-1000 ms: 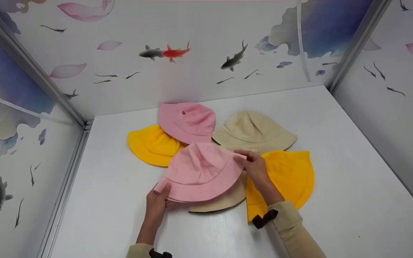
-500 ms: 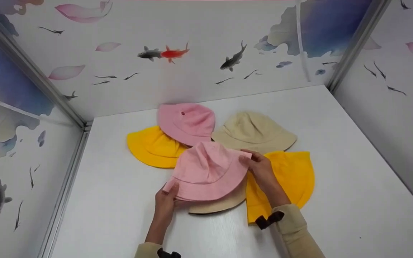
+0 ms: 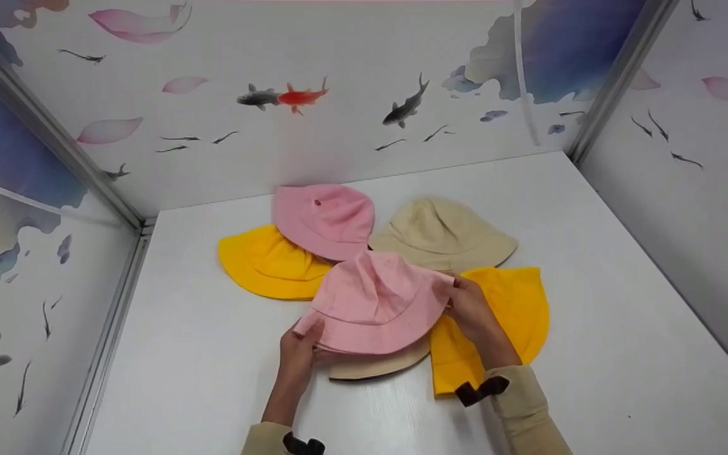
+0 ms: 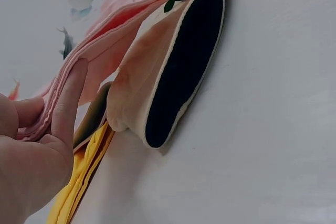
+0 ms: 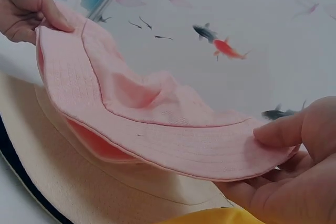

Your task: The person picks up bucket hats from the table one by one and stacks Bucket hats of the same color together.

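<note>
A light pink bucket hat point(image 3: 370, 303) is held between both hands, its brim toward the person. My left hand point(image 3: 299, 351) pinches the brim's left end, thumb on top and fingers beneath, as the left wrist view also shows. At the brim's right end my right hand point(image 3: 473, 309) grips with the thumb point(image 5: 278, 129) above and fingers under. Below the held hat lies a beige hat point(image 4: 142, 72) with a dark lining, mostly covered in the head view; the left wrist view shows a gap between the two.
Around the held hat lie a darker pink hat point(image 3: 326, 218), a yellow hat point(image 3: 263, 265), another beige hat point(image 3: 443, 230) and a second yellow hat point(image 3: 519, 309) under the right forearm. The white table point(image 3: 200, 366) meets printed wall panels point(image 3: 351, 38) at the back and sides.
Both hands have carried the light pink hat to the right, keeping their hold on its brim. The other hats stay in place; the head view has shifted slightly.
</note>
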A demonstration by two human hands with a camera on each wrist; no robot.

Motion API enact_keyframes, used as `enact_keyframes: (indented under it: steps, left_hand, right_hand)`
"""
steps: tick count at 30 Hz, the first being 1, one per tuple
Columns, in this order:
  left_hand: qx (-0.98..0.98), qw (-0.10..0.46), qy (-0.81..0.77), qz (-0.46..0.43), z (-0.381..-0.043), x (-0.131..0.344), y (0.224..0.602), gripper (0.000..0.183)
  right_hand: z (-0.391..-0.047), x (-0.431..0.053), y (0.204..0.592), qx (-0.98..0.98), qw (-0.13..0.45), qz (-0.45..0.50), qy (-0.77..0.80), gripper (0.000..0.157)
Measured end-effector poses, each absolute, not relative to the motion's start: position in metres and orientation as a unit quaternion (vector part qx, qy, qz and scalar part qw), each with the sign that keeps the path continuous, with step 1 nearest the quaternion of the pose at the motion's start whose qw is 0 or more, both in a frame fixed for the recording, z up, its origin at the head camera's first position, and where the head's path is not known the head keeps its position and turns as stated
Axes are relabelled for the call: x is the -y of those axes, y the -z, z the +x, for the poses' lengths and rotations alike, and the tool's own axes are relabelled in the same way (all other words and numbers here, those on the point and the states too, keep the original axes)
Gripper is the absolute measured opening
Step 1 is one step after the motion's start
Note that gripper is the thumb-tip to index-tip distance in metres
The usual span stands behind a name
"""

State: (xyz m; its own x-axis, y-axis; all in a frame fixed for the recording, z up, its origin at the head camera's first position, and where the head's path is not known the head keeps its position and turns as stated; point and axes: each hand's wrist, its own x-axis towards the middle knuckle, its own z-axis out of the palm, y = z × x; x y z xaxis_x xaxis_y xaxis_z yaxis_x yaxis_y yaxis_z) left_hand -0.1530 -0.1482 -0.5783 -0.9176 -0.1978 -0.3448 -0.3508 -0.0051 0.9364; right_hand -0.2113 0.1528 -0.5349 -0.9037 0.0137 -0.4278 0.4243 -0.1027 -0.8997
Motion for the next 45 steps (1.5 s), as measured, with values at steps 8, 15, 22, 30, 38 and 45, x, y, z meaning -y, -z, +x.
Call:
enact_keyframes:
  steps: [8,15,22,30,38,45]
  left_hand:
    - [-0.679,0.066,-0.696,-0.223,-0.156,0.142,0.579,0.059]
    - [-0.673,0.070,-0.704,-0.218,-0.160,0.141,0.583,0.053]
    - [-0.657,0.063,-0.725,-0.195,-0.160,0.141,0.586,0.046]
    - [-0.655,0.068,-0.729,-0.187,-0.162,0.145,0.586,0.041]
    - [-0.689,0.053,-0.701,-0.176,-0.171,0.153,0.576,0.042]
    - [-0.678,0.043,-0.703,-0.211,-0.192,0.157,0.568,0.047]
  right_hand:
    - [-0.202,-0.167,0.536,-0.646,0.096,0.156,0.741,0.041]
    - [-0.198,-0.177,0.537,-0.647,0.077,0.185,0.736,0.038]
    - [-0.196,-0.184,0.541,-0.644,0.062,0.203,0.735,0.034]
    - [-0.196,-0.189,0.546,-0.652,0.071,0.224,0.721,0.036]
    - [-0.193,-0.192,0.552,-0.647,0.060,0.229,0.725,0.035]
    - [-0.193,-0.192,0.555,-0.641,0.062,0.220,0.733,0.034]
